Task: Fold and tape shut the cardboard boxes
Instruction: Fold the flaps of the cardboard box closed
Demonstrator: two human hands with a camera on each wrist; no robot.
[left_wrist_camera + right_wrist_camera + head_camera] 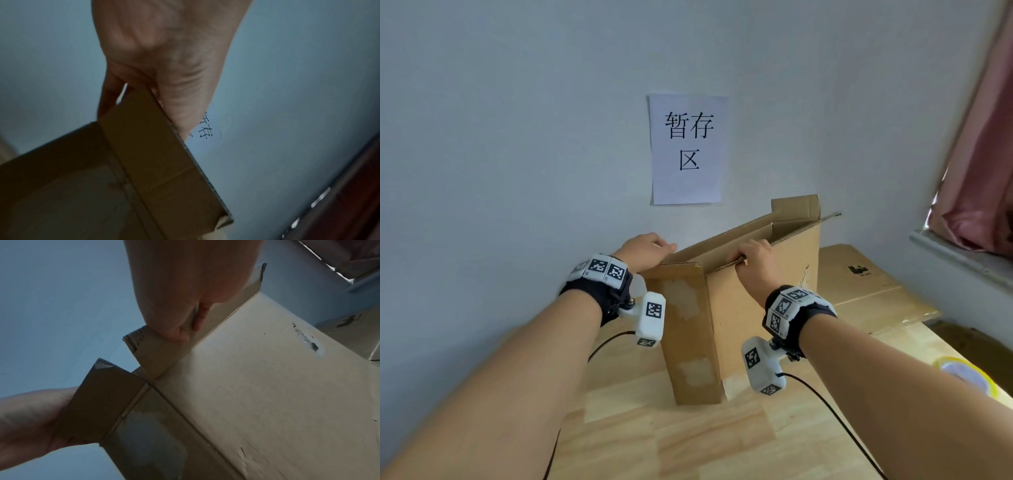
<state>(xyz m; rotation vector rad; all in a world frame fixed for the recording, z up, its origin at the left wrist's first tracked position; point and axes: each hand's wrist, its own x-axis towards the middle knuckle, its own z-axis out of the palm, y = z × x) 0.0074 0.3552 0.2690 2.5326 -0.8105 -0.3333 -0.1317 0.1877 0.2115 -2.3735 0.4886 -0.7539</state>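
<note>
A: Where is the cardboard box [763, 301] sitting right now?

B: It is standing upright on the wooden table [722, 442], close to the far wall, with its top open. A flattened box [866, 274] is lying behind it to the right, and a roll of tape [962, 373] is waiting at the near right edge.

A: And what are the hands doing?

B: The left hand [645, 251] is gripping the short flap at the near left corner, thumb on one face and fingers on the other. The right hand [755, 262] is pinching the long near flap, its fingers [202, 316] curling over the edge.

A: How is it likely handling?

B: I am judging it light and empty, so it is probably sliding or tipping easily. The panels are looking stiff, but worn, with torn patches on the skin. The flaps are bending only at their creases, so holding near the fold lines is seeming wisest.
</note>
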